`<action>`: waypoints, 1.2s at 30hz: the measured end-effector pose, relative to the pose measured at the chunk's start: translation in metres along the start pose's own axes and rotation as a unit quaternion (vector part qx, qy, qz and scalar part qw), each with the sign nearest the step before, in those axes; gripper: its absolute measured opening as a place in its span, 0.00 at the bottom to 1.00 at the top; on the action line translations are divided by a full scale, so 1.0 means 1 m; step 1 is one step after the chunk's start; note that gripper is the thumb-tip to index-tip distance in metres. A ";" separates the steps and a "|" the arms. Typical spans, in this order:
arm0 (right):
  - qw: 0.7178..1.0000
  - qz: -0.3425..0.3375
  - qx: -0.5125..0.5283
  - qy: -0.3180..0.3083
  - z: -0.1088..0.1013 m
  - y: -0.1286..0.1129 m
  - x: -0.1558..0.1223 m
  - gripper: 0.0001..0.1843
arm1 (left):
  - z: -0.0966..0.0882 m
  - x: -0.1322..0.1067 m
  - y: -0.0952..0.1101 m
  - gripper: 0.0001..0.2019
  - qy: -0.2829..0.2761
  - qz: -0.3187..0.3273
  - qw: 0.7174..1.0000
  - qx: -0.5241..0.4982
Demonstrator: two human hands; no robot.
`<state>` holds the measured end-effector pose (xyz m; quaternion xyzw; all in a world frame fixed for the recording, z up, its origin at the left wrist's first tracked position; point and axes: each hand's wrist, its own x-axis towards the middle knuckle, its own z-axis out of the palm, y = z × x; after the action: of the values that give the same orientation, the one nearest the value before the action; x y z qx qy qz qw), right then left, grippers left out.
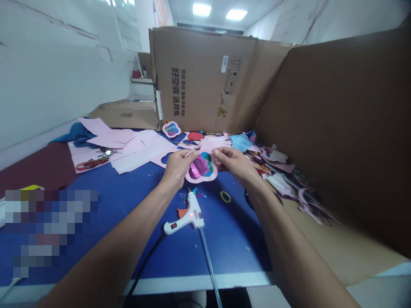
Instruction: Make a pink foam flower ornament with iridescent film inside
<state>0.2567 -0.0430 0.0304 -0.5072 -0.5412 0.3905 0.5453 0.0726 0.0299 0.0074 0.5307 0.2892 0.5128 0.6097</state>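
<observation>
Between my two hands is a pink flower-shaped paper frame (203, 178), its middle filled with shiny magenta, blue and green film. My left hand (176, 167) pinches its left edge, thumb on top. At the upper right edge, the thumb and fingers of my right hand (233, 162) close on the same frame. Just below it on the blue table lies a white hot glue gun (189, 216) with an orange trigger, a red light and a long clear glue stick in its back. Scraps of coloured film (198, 193) are by its nozzle. A yellow-green ring (225, 196) rests to the right.
Large cardboard sheets (199, 81) stand at the back and right. Pink paper sheets (141, 143) and scissors (107, 153) lie at the left. Another flower piece (171, 129) is at the back. Mixed paper scraps (282, 182) cover the right side. The gun's black cord (147, 261) runs off the front edge.
</observation>
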 end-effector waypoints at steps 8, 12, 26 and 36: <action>0.997 0.035 -0.049 -0.051 0.006 -0.007 -0.004 0.29 | 0.000 0.001 0.002 0.21 0.018 -0.011 0.998 -0.063; 0.997 0.033 -0.046 -0.048 0.006 -0.006 -0.003 0.28 | 0.001 0.002 0.000 0.22 0.020 -0.006 0.998 -0.067; 0.999 -0.018 0.011 0.047 0.022 0.001 0.000 0.26 | 0.010 -0.007 -0.008 0.16 -0.027 0.021 0.999 -0.015; 0.996 -0.053 -0.018 0.074 0.016 0.002 -0.001 0.21 | 0.009 -0.006 -0.006 0.19 -0.079 -0.034 0.995 -0.045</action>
<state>0.2405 -0.0418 0.0270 -0.5151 -0.5327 0.3121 0.5945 0.0804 0.0217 0.0026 0.5318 0.2345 0.4605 0.6709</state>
